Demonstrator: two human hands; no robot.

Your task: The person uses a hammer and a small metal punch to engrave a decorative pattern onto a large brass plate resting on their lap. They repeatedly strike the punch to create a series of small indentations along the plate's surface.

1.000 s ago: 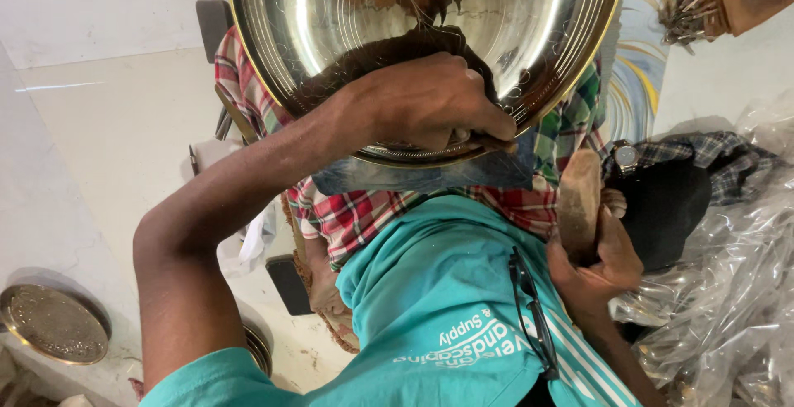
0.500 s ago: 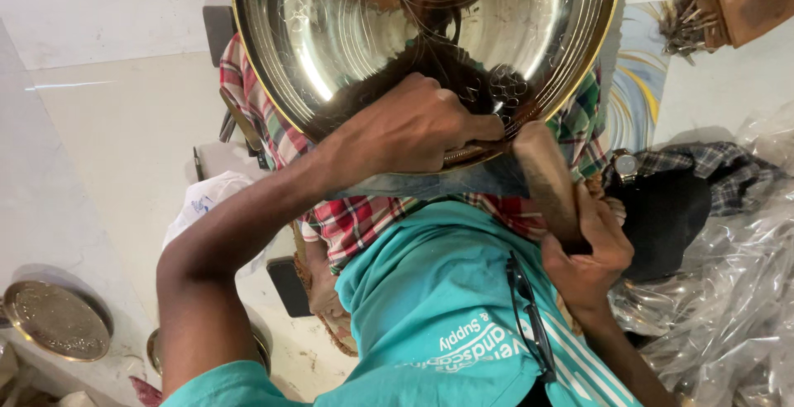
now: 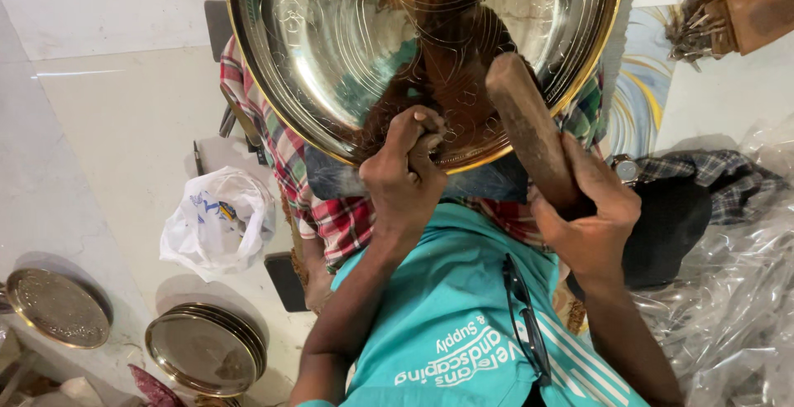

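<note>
Two bare hands work at a large brass tray (image 3: 331,68) that fills the top centre of the frame, its shiny engraved face turned up toward the camera and resting against the person's lap, over a red checked cloth (image 3: 331,217). Below it, a teal shirt (image 3: 447,324) covers the lower centre of the picture, with dark spectacles (image 3: 525,324) hooked at its neckline. Crumpled clear plastic sheeting (image 3: 728,308) spreads across the lower right. At lower left, a stack of round brass plates (image 3: 203,349) lies on the pale floor, with a single embossed plate (image 3: 58,308) just left of it near the frame's edge. A white plastic bag (image 3: 217,225) sits at middle left, above the stack. The right hand (image 3: 591,225), right of centre, is wrapped fully around the handle of a worn wooden mallet (image 3: 525,122), whose head angles up over the tray's lower right. The left hand (image 3: 405,179), at centre, is closed in a fist at the tray's lower rim, gripping a small tool that its fingers (image 3: 426,122) mostly hide; what kind it is cannot be told.
</note>
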